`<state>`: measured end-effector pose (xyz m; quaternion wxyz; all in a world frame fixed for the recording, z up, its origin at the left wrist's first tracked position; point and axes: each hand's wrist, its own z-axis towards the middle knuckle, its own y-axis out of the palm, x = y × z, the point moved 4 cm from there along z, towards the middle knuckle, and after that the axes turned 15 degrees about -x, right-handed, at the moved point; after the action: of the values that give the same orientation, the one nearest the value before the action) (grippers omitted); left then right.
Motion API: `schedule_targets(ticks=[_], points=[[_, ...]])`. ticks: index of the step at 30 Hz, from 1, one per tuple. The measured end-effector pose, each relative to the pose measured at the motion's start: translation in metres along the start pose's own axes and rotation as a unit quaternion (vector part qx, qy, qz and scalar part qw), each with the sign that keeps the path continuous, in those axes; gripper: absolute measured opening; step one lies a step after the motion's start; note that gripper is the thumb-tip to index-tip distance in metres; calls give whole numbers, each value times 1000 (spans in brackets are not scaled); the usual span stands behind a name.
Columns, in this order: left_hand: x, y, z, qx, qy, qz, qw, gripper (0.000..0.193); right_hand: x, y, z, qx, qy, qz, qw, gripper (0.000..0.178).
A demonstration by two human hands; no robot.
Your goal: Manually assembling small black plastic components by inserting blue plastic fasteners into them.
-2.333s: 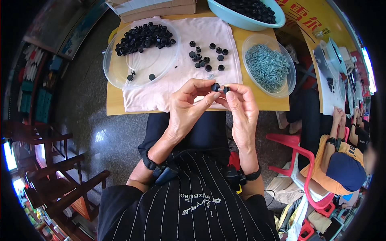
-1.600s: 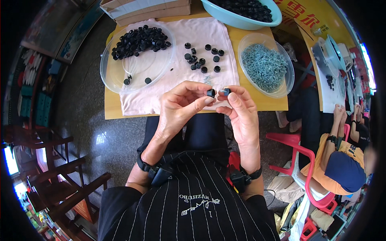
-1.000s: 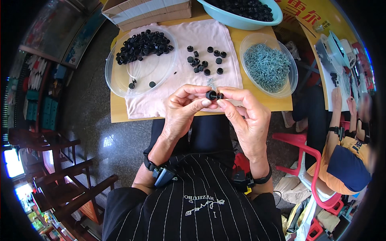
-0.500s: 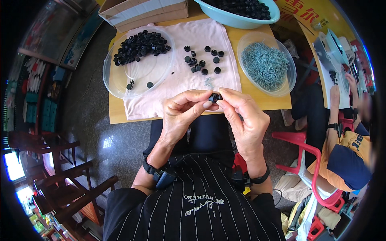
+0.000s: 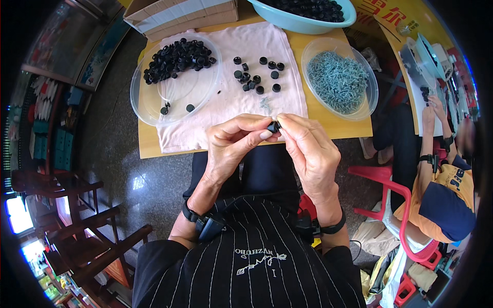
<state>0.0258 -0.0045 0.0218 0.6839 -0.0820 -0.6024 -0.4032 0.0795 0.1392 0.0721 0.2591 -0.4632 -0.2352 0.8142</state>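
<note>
Just past the table's near edge, my two hands meet around a small black round plastic part (image 5: 273, 127). My left hand (image 5: 231, 137) pinches it between thumb and fingertips. From the other side my right hand (image 5: 312, 146) has its thumb and fingers closed on the same part; its fingertips partly cover it. Beyond the hands, several loose black parts (image 5: 275, 74) are scattered on a pale pink cloth (image 5: 241, 41). A few silver screws (image 5: 265, 104) lie on the cloth close to my fingertips.
A clear round tray (image 5: 177, 110) at left bears a heap of black parts (image 5: 179, 57). Screws (image 5: 336, 79) fill another clear tray at right. Behind stand a cardboard box (image 5: 179, 18) and a light-blue basin (image 5: 308, 24). At right another person works beside a red stool (image 5: 377, 174).
My right hand has shifted slightly left and its fingers have drawn in over the black part, which has turned a little. My left hand stays nearly in place.
</note>
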Motion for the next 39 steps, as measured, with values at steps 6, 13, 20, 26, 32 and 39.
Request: schedule_targets(ticks=[6, 13, 20, 26, 32, 39], points=[[-2, 0, 1, -1, -27, -11, 1000, 20, 8, 2, -1, 0, 39, 117, 992, 23], [-10, 0, 4, 8, -58, -55, 997, 17, 17, 7, 0, 17, 77, 183, 980, 15], [-13, -1, 3, 28, -61, -75, 995, 13, 15, 8, 4, 23, 62, 124, 990, 16], [-15, 1, 3, 35, -59, -87, 994, 14, 14, 7, 3, 1, 33, 62, 998, 22], [-14, 1, 4, 37, -59, -80, 994, 16, 17, 11, 1, -24, 53, 55, 997, 33], [-20, 3, 3, 50, -82, -77, 992, 15, 19, 13, 1, 1, 23, 10, 1000, 33]])
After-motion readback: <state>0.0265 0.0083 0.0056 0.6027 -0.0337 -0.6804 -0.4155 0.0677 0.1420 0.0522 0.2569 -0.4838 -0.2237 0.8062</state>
